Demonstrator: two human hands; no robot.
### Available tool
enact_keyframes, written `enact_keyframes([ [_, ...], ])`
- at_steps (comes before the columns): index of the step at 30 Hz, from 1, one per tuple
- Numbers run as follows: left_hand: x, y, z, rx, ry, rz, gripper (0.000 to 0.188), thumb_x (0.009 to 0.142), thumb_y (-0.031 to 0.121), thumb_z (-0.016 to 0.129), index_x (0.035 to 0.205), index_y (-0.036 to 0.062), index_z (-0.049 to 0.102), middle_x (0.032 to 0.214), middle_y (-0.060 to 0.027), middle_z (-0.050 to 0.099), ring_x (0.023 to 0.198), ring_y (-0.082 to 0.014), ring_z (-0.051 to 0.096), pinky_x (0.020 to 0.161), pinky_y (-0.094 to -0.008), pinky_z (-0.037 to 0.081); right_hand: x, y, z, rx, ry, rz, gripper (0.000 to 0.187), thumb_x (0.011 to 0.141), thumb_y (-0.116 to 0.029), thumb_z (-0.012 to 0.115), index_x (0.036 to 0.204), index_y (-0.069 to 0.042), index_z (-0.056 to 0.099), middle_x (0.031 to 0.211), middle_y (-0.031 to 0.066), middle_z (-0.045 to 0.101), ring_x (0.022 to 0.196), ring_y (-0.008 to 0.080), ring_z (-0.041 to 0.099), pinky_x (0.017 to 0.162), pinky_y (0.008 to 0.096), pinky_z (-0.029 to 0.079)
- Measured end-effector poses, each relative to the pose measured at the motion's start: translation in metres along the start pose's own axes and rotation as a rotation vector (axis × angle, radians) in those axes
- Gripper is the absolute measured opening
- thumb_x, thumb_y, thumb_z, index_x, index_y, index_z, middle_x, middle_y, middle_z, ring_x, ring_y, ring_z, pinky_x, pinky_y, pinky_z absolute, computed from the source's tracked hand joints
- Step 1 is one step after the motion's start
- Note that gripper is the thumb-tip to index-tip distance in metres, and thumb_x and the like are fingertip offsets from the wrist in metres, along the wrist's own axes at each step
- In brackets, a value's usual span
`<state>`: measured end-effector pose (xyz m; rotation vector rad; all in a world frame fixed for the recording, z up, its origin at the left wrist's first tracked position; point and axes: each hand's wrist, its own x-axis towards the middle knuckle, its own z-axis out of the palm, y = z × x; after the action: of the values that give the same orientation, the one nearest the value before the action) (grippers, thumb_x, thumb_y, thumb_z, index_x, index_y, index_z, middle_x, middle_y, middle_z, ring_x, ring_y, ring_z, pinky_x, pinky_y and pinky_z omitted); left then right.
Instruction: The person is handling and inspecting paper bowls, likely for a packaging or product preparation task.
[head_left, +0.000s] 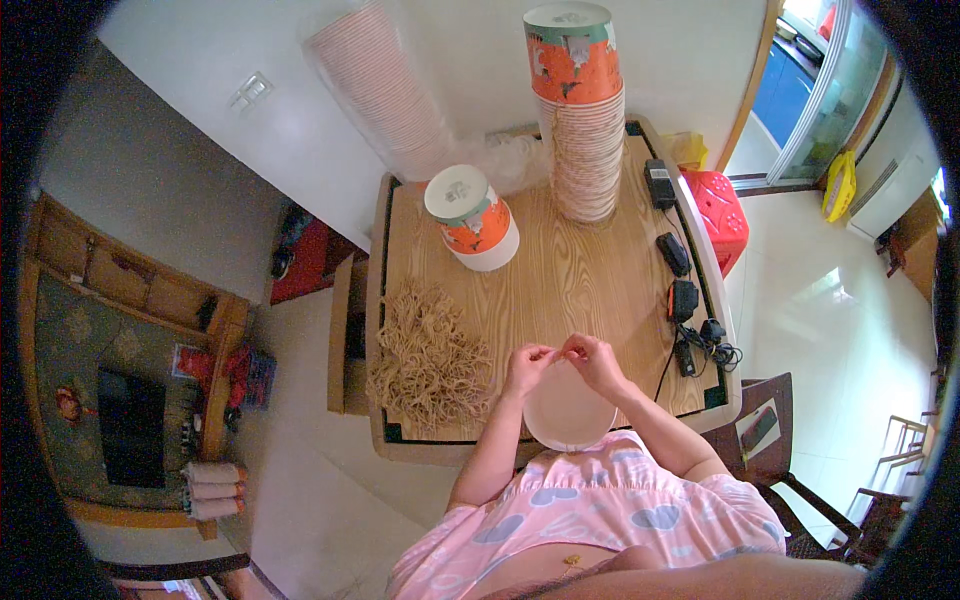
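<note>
Two hands (528, 370) (596, 364) meet at a white bucket (570, 408) rim.

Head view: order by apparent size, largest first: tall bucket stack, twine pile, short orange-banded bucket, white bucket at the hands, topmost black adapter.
1. tall bucket stack
2. twine pile
3. short orange-banded bucket and white bucket: look alike; the latter seems nearer the camera, so unranked
4. topmost black adapter
</note>
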<state>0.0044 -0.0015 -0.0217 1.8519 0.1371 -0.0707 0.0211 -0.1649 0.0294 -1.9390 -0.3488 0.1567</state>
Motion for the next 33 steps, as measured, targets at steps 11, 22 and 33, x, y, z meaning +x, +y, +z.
enact_keyframes([
  [11,0.004,0.023,-0.002,-0.455,-0.133,-0.124,0.008,0.082,0.009,0.054,0.082,0.0027,0.058,0.070,-0.0022,0.058,0.065,-0.0095,0.054,0.062,-0.0219,0.045,0.003,-0.022,-0.007,0.180,-0.032,-0.019,0.003,0.078,-0.002,0.053,0.081,-0.001,0.053,0.069,0.0093,0.059,0.065,0.0138,0.058,0.057,0.0275,0.047],
  [22,0.001,0.023,0.006,-0.306,-0.080,-0.162,0.008,0.083,0.009,0.053,0.082,0.0023,0.057,0.074,-0.0017,0.059,0.066,-0.0088,0.054,0.062,-0.0219,0.045,0.002,-0.013,-0.005,-0.041,-0.012,-0.069,0.004,0.080,-0.005,0.050,0.082,-0.001,0.049,0.074,0.0152,0.055,0.070,0.0313,0.056,0.060,0.0362,0.045],
  [33,0.001,0.052,0.001,-0.162,0.032,-0.027,0.009,0.082,0.009,0.055,0.081,0.0011,0.059,0.074,-0.0016,0.059,0.069,-0.0070,0.054,0.064,-0.0210,0.044,0.003,-0.020,-0.003,-0.156,0.106,-0.281,0.007,0.078,-0.005,0.053,0.083,-0.002,0.050,0.079,0.0138,0.049,0.076,0.0325,0.049,0.065,0.0377,0.043],
])
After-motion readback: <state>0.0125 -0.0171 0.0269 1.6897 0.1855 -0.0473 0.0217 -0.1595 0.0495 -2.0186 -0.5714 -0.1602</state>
